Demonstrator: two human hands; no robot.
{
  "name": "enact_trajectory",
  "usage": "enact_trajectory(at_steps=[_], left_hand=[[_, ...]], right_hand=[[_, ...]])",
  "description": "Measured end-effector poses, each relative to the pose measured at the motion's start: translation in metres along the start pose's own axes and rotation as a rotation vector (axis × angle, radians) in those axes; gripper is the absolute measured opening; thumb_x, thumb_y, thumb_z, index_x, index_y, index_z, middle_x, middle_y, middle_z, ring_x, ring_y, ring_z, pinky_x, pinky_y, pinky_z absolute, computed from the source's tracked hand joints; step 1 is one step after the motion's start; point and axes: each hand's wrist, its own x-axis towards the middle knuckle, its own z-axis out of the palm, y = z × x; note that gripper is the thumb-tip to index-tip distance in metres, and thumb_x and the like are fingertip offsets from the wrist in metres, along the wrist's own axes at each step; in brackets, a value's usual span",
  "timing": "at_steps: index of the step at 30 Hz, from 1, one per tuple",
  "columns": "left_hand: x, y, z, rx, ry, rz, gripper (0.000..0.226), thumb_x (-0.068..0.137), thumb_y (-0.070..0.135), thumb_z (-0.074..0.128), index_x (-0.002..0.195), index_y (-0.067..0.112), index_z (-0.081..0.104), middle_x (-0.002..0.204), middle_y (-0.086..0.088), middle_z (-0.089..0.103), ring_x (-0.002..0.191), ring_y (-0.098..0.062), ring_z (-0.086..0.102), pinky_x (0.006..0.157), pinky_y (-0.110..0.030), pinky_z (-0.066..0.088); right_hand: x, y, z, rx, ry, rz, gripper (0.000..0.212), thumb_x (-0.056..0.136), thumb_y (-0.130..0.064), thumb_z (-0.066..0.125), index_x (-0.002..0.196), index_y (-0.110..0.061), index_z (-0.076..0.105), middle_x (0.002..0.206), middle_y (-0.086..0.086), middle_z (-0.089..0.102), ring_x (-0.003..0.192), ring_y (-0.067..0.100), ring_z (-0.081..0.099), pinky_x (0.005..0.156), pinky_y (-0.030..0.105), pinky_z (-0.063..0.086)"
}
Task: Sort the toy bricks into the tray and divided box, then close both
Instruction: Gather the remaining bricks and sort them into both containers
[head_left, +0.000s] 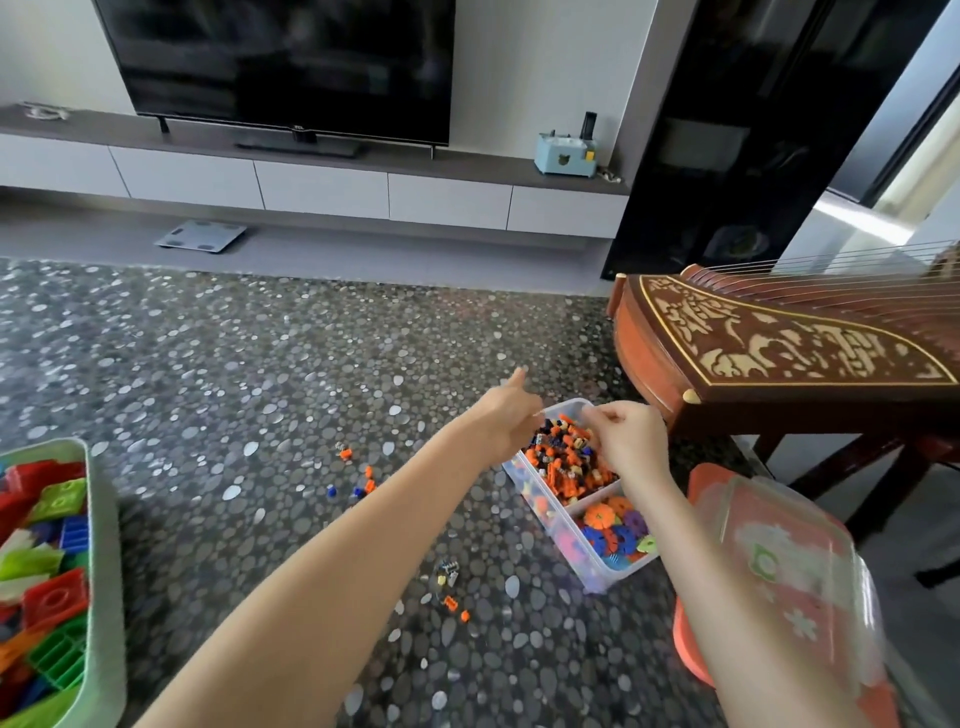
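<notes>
A clear divided box (571, 545) sits on the pebble-pattern mat; its far compartment is heaped with small orange, blue and black bricks (566, 465), its near one holds flat gear-shaped pieces (615, 530). My left hand (506, 421) hovers over the box's far left edge, fingers curled and one finger pointing away. My right hand (631, 436) is over the far compartment, fingers pinched together; whether it holds a brick is hidden. A green tray (106, 571) of large bricks stands at the left. Loose small bricks lie on the mat (358, 478) and nearer me (449, 587).
A clear lid (789, 577) rests on an orange stool at the right. A wooden stringed instrument (779, 343) on a stand rises behind the box. A TV cabinet (322, 182) and a bathroom scale (200, 235) are at the back.
</notes>
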Motion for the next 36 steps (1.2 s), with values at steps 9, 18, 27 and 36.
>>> enact_trajectory(at_steps=[9, 18, 27, 36], left_hand=[[-0.094, -0.075, -0.14, 1.164, 0.692, 0.366, 0.034, 0.095, 0.042, 0.043, 0.111, 0.017, 0.06, 0.101, -0.003, 0.06, 0.089, -0.021, 0.055, 0.073, -0.029, 0.04], [-0.121, -0.141, -0.17, 1.768, 0.656, 0.322, 0.084, 0.084, 0.076, 0.014, 0.139, 0.02, 0.042, 0.108, -0.004, 0.06, 0.087, -0.021, 0.062, 0.061, -0.029, 0.049], [-0.099, -0.121, -0.151, 1.871, 0.487, 0.198, 0.038, 0.1, 0.016, 0.032, 0.135, 0.005, 0.028, 0.119, -0.014, 0.055, 0.097, -0.029, 0.063, 0.062, -0.033, 0.046], [-0.081, -0.102, -0.157, 1.598, 0.526, 0.013, 0.036, 0.1, 0.014, 0.035, 0.134, 0.004, 0.03, 0.097, -0.01, 0.066, 0.085, -0.026, 0.063, 0.055, -0.03, 0.041]], right_hand=[[-0.152, -0.002, 0.053, -0.531, -0.388, -0.469, 0.09, 0.073, -0.083, 0.006, 0.12, -0.019, 0.048, 0.087, -0.002, 0.066, 0.078, 0.015, 0.065, 0.064, 0.031, 0.047], [-0.151, -0.014, 0.099, -0.744, -0.318, -0.622, 0.044, 0.082, -0.055, 0.061, 0.084, -0.011, 0.065, 0.034, -0.005, 0.04, 0.024, 0.012, 0.039, 0.035, 0.014, 0.009], [-0.153, -0.017, 0.104, -0.787, -0.348, -0.683, 0.04, 0.037, -0.006, 0.087, 0.067, -0.011, 0.062, 0.034, 0.0, 0.043, 0.022, 0.012, 0.04, 0.033, 0.017, 0.012], [-0.135, -0.01, 0.101, -0.625, -0.436, -0.534, 0.02, 0.102, -0.026, 0.036, 0.109, -0.009, 0.045, 0.077, 0.007, 0.059, 0.063, 0.021, 0.046, 0.042, 0.025, 0.021]])
